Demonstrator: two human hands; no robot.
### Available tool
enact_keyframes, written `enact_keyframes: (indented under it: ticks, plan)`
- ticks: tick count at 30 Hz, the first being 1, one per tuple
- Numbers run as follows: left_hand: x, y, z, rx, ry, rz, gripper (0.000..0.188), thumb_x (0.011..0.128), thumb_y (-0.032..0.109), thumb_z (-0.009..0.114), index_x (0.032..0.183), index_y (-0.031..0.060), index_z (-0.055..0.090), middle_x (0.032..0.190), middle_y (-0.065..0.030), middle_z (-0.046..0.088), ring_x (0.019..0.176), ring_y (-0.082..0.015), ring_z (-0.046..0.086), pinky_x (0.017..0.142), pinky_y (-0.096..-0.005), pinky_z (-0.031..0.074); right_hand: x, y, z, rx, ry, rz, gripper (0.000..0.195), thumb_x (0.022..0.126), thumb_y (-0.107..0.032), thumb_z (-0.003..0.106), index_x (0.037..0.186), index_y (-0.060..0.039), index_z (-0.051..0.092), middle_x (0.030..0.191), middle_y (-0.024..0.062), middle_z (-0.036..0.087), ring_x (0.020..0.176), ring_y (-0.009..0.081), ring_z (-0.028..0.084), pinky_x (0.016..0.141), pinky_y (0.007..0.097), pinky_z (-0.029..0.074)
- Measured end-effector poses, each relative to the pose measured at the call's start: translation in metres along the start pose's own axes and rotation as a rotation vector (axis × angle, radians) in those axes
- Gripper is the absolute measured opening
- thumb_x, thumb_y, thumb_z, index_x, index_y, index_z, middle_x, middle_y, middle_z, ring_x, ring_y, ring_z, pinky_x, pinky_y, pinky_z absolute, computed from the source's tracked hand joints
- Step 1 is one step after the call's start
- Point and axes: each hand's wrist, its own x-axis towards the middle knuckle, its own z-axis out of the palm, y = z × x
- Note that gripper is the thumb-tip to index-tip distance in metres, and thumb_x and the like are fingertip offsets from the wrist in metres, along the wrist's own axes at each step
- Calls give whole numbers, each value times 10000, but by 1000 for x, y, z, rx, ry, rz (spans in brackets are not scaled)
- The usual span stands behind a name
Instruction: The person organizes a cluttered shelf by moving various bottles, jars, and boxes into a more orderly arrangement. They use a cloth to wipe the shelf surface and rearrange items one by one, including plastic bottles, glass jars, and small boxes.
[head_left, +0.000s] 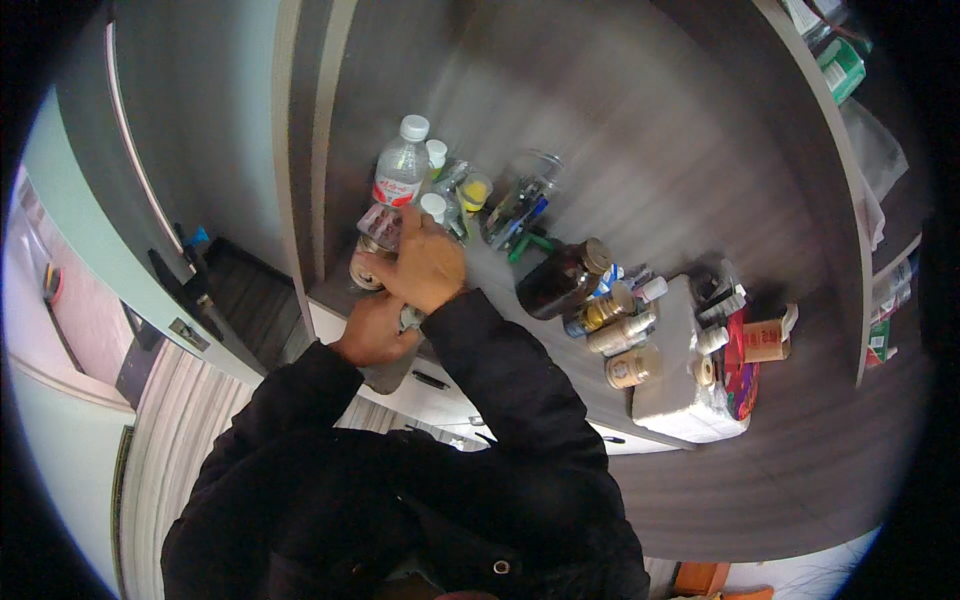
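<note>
My right hand (427, 259) reaches over a shelf with its fingers at a clear plastic bottle (402, 171) that has a white cap and a red-and-white label. Whether it grips the bottle or a small pinkish clear container (381, 225) just below it cannot be told. Close under it, my left hand (375, 330) is closed on a grey cloth (388, 373), which hangs down past the shelf's front edge. A lidded jar (366, 262) stands left of my right hand. Small white-capped bottles (433, 204) are partly hidden behind that hand.
Right of my hands stand a glass jar of pens (525, 202), a dark lidded jar (559, 281), several small bottles (621, 332) and a white box (675, 375) with items on it. A vertical cabinet panel (300, 150) rises at the left. Drawers with black handles (430, 380) lie below.
</note>
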Motion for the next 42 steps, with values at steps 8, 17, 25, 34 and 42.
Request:
enact_keyframes:
  ticks: [8,17,25,34,42]
  plan:
    - [3,-1,1,2,-38,7,456,743,250,709,1100,-10,599,926,-258,663,874,-441,641,771,-510,514,-1,1,22,-10,71,37,707,716,-392,797,1205,9,482,999,234,633,876,421,647,768,491,522]
    - [2,7,-5,-37,24,2,611,734,203,676,1295,21,514,961,-251,659,871,-423,653,772,-507,521,-18,29,-33,26,170,77,645,738,-342,792,1209,2,516,1081,226,646,970,408,647,818,470,523]
    - [3,16,-13,-4,-99,-110,589,759,206,658,1310,62,507,1010,-229,663,892,-406,658,784,-484,526,-33,108,-79,-278,197,165,624,713,-313,805,1162,10,516,964,239,632,888,425,630,769,481,515]
    - [2,9,-9,-55,-33,-45,608,756,203,681,1325,79,509,1012,-221,671,926,-422,657,814,-483,525,-32,123,-53,-525,116,137,609,674,-340,827,1106,-33,526,927,201,643,861,394,640,766,480,509]
    - [2,12,-9,-54,-60,-43,593,768,211,655,1309,27,496,1080,-221,655,941,-411,649,829,-476,522,-33,128,-71,-811,-8,113,671,632,-440,855,1098,-50,571,1029,121,581,968,304,601,797,431,467]
